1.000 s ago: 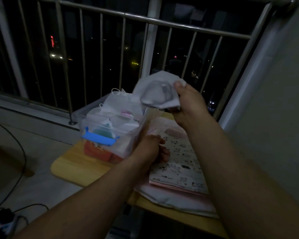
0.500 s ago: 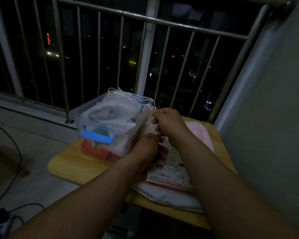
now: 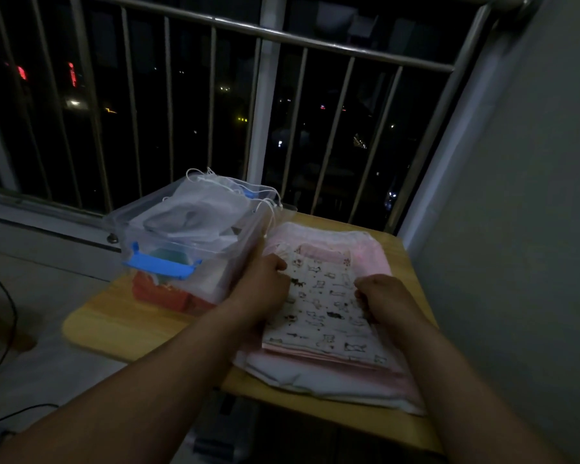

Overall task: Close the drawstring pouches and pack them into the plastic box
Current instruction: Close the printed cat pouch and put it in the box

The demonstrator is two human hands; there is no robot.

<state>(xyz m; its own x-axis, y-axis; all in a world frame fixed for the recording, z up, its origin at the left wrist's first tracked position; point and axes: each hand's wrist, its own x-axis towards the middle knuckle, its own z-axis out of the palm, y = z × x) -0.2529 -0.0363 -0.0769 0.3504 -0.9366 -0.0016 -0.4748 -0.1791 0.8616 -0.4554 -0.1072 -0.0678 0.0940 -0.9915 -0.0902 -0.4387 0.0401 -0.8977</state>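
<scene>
Lying in dim light, the scene was hard to read: the contents of the plastic box (image 3: 195, 242) showed only as pale shapes through its clear walls, with something red low down and a blue latch (image 3: 161, 267) on its near side. A white pouch (image 3: 195, 212) lay at the top of the box, its drawstrings (image 3: 265, 202) spilling over the rim. Both forearms were cut off by the bottom of the frame.

Just right of the box, on the wooden table (image 3: 114, 319), sat a flat stack of pouches. The patterned pouch (image 3: 325, 313) lay on top, over pink pouches (image 3: 365, 249) and a white one at the bottom.

The left hand (image 3: 265, 286) rested between the box and the stack, fingers curled onto the patterned pouch's left edge; whether it pinched the fabric or only pressed on it could not be told. The right hand (image 3: 385, 296), farther right of the box, was curled the same way on the pouch's right edge, knuckles up, fingertips hidden beneath, so its grip was likewise unclear.

Behind the box stood a metal railing (image 3: 282, 95).
</scene>
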